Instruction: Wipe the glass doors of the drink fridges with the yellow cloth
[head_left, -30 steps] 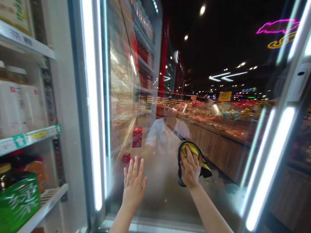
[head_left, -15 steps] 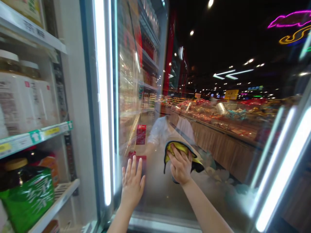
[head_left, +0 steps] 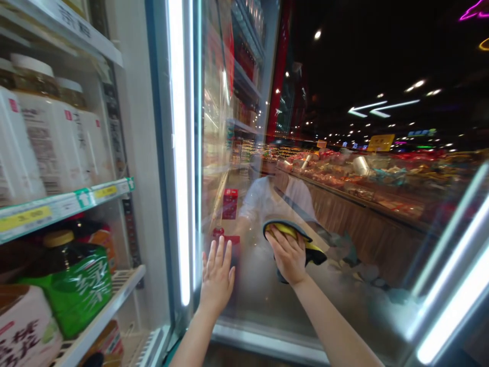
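A glass door point(head_left: 263, 306) of a lit refrigerated cabinet stands in front of me, hazy in its lower part and full of reflections. My left hand point(head_left: 217, 275) lies flat against the glass near its left side, fingers stretched out and holding nothing. To the right, my right hand point(head_left: 289, 255) presses a yellow and dark grey cloth point(head_left: 316, 254) onto the pane. Its fingers are bent over the cloth, whose dark edge curls up above them and sticks out on the right. The palm side of this hand is hidden.
Shelves at left hold white-labelled bottles point(head_left: 53, 137), a green-labelled bottle point(head_left: 82, 285) and a pink-labelled one point(head_left: 28, 326). Bright light strips point(head_left: 179, 153) run along both sides of the glass. A wood-panelled display counter point(head_left: 355, 229) and a reflected person point(head_left: 275, 199) show in the pane.
The view has turned left, so more shelf shows and everything sits further right in the picture. My right hand still presses the cloth, its folds slightly shifted; my left hand stays flat.
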The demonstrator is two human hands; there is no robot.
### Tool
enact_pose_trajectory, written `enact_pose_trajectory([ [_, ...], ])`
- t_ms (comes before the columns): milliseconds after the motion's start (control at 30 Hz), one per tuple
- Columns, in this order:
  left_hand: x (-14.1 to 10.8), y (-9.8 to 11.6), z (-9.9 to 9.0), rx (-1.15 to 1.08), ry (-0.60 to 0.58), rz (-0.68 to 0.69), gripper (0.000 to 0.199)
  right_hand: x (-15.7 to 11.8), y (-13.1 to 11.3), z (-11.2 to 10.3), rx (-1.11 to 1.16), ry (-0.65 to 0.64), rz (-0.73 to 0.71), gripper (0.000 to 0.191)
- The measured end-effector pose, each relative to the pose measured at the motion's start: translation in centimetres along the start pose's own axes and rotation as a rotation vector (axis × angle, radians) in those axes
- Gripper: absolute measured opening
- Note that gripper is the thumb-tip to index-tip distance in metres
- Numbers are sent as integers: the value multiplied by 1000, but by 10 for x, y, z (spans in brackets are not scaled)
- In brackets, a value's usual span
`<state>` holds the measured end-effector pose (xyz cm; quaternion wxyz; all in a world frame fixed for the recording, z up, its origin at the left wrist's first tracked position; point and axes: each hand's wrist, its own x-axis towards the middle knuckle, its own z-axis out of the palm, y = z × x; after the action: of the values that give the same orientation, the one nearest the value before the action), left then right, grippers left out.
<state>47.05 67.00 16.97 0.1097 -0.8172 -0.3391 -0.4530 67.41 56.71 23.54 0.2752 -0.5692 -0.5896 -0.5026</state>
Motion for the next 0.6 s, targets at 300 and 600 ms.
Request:
enact_pose_trajectory([
  [300, -10, -20, -11, 20, -20, -52, 79, -18, -35, 15, 100, -265, -358, 51],
  [600, -25, -34, -19, 77, -47, -111, 78, 26, -71, 42, 82, -165, -59, 60],
])
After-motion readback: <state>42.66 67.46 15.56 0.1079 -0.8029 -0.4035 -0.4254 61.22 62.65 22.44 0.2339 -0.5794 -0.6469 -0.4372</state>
